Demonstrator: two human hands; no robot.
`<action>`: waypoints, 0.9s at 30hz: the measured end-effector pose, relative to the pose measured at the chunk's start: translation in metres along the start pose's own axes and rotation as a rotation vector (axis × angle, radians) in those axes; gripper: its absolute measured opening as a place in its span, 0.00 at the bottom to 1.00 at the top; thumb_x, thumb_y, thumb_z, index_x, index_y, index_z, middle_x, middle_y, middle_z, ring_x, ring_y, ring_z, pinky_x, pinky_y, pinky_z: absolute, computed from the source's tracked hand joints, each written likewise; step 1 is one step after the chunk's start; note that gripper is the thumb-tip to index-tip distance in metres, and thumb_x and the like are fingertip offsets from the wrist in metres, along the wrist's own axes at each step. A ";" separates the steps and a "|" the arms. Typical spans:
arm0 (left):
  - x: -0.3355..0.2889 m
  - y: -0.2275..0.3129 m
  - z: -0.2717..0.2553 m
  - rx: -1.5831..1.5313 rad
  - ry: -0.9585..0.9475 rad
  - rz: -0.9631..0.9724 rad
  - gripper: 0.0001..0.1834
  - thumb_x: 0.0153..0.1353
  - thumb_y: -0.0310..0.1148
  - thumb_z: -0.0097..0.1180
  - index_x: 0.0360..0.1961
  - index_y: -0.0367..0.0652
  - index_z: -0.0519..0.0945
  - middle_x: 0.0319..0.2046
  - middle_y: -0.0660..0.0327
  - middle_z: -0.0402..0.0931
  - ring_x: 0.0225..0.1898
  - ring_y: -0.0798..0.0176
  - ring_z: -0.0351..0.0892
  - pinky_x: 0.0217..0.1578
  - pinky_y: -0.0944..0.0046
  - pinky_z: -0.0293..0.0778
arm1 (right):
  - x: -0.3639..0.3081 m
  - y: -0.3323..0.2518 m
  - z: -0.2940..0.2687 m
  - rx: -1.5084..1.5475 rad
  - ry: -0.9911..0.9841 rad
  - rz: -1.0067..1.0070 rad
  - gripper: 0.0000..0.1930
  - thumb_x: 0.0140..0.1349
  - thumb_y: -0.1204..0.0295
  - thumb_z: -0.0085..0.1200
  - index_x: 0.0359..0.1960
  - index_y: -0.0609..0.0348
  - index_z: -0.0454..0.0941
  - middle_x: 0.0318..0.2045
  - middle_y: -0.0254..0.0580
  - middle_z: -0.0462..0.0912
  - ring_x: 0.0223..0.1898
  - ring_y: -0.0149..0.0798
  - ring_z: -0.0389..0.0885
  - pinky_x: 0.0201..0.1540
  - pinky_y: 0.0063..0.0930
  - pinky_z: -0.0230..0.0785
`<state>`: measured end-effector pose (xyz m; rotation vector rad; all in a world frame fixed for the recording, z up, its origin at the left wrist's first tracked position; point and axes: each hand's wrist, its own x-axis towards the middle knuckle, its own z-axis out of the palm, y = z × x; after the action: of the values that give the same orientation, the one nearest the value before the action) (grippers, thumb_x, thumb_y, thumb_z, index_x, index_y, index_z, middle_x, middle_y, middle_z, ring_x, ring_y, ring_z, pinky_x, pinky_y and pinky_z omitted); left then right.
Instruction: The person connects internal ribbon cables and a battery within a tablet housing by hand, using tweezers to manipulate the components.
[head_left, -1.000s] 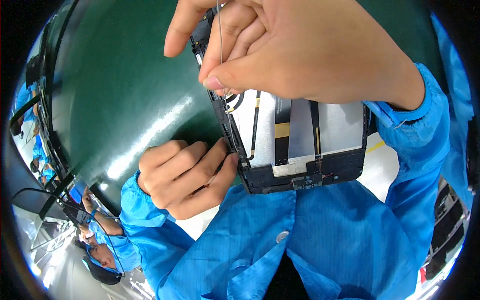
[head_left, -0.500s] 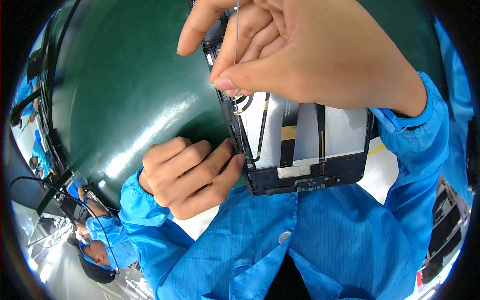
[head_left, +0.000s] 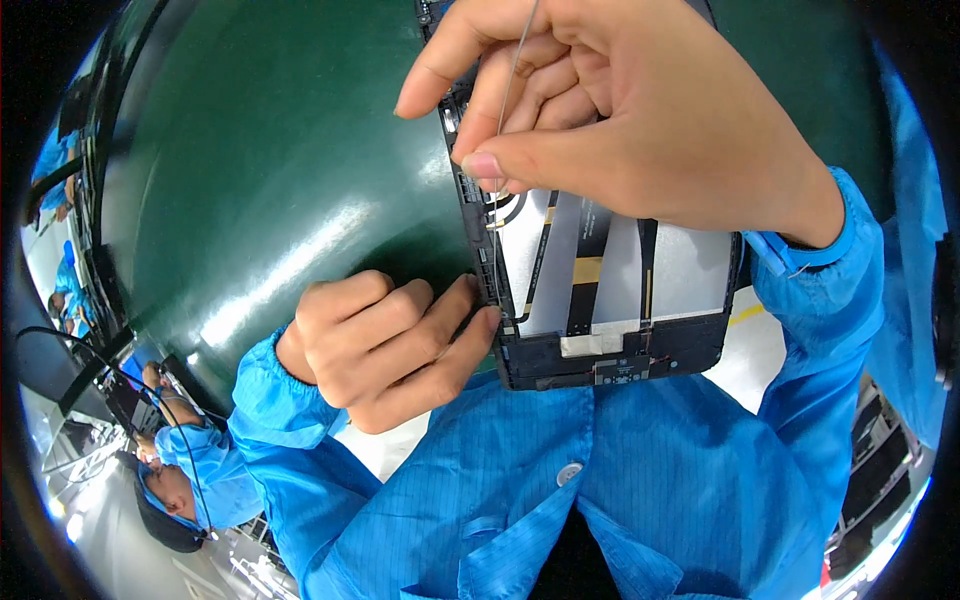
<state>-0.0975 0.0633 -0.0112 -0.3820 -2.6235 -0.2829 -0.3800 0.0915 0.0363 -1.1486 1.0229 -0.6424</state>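
Observation:
An opened tablet (head_left: pixel 690 275), black-framed with silver panels and dark flat cables inside, lies over the near edge of the green table. My left hand (head_left: pixel 385 345) is closed at its left edge, fingertips on the frame near the lower corner; the underside of the grip is hidden. Above the tablet's left side, my right hand (head_left: pixel 600 130) pinches a thin grey wire (head_left: pixel 514 75) between thumb and fingertip. The wire runs up past the index finger and down to the frame's left inner edge. The right hand covers the tablet's upper part.
The green tabletop (head_left: pixel 260 150) stretches left and behind the tablet, with a bright light reflection on it. A co-worker in blue (head_left: pixel 205 465) sits at the far left, near dark cables (head_left: pixel 100 365) and equipment. Blue cloth (head_left: pixel 905 250) shows at the right rim.
The tablet's upper end has swung slightly to the right. My right hand has shifted right, still pinching the wire, which now slants more. My left hand stays at the tablet's edge.

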 end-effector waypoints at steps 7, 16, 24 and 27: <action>-0.001 0.004 0.005 0.064 0.054 0.000 0.13 0.51 0.29 0.67 0.38 0.37 0.91 0.30 0.55 0.88 0.24 0.67 0.75 0.22 0.68 0.59 | 0.017 0.013 -0.004 0.118 -0.063 0.230 0.16 0.70 0.81 0.63 0.57 0.75 0.81 0.40 0.45 0.91 0.37 0.27 0.87 0.41 0.20 0.81; 0.002 0.002 0.005 0.054 0.073 0.009 0.12 0.52 0.29 0.66 0.38 0.37 0.91 0.28 0.56 0.87 0.24 0.67 0.74 0.22 0.69 0.59 | -0.006 -0.014 0.001 0.051 -0.008 0.123 0.16 0.71 0.82 0.63 0.57 0.75 0.80 0.40 0.45 0.91 0.37 0.26 0.88 0.42 0.19 0.82; 0.005 0.001 0.005 0.053 0.067 -0.008 0.13 0.52 0.29 0.66 0.38 0.38 0.91 0.28 0.56 0.86 0.24 0.67 0.74 0.22 0.69 0.59 | -0.005 -0.008 -0.003 0.074 -0.002 0.082 0.15 0.70 0.82 0.63 0.57 0.75 0.80 0.40 0.45 0.91 0.37 0.25 0.88 0.41 0.19 0.81; 0.006 0.000 0.007 0.054 0.080 -0.008 0.13 0.51 0.29 0.66 0.38 0.38 0.91 0.28 0.56 0.86 0.24 0.67 0.74 0.22 0.68 0.59 | -0.007 -0.009 -0.006 0.047 -0.005 0.069 0.15 0.70 0.82 0.63 0.57 0.75 0.81 0.40 0.45 0.91 0.37 0.25 0.88 0.41 0.18 0.82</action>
<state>-0.1052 0.0668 -0.0145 -0.3354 -2.5492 -0.2250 -0.3872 0.0917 0.0467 -1.0688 1.0338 -0.6058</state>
